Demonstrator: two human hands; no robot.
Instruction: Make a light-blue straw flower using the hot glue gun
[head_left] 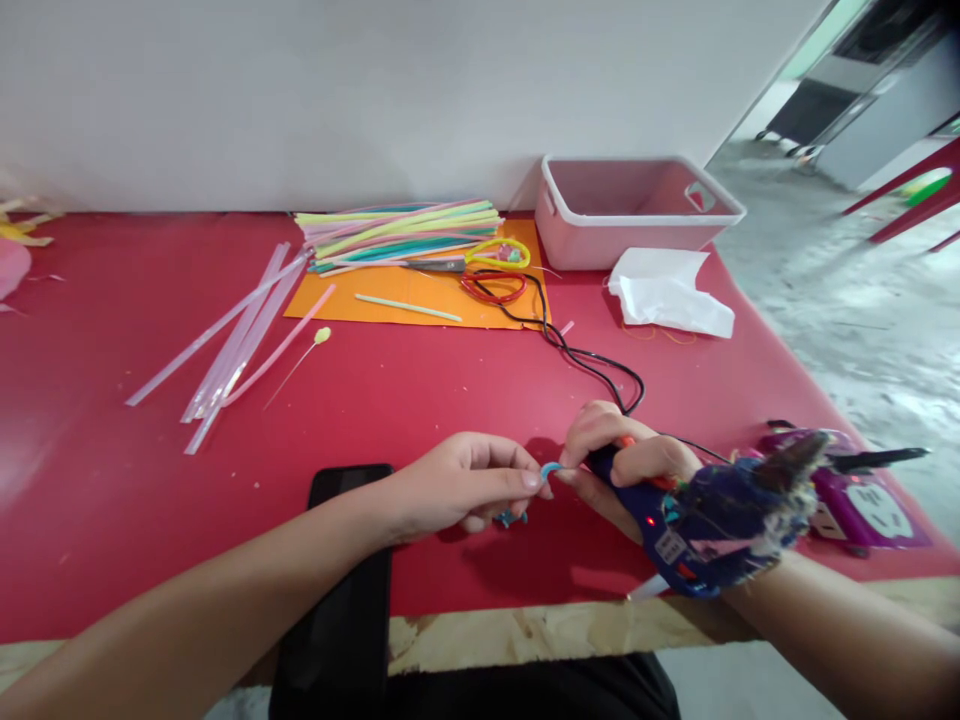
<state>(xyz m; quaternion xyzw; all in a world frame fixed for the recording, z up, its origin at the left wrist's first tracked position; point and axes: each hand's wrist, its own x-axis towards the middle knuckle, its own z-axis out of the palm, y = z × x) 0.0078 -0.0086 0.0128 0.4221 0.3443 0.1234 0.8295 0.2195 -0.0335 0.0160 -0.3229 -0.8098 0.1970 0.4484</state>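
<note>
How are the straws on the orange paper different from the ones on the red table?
The bundled straws on the orange paper are bright and many-coloured; the loose straws on the red table are pale and spread apart. Both lots lie flat.

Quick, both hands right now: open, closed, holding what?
Left hand: closed, pinching a small light-blue curved plastic piece.
Right hand: closed around a dark blue hot glue gun.

Forearms angle inward; left hand [465,487] pinches at its fingertips, right hand [626,468] curls closed just beside.
</note>
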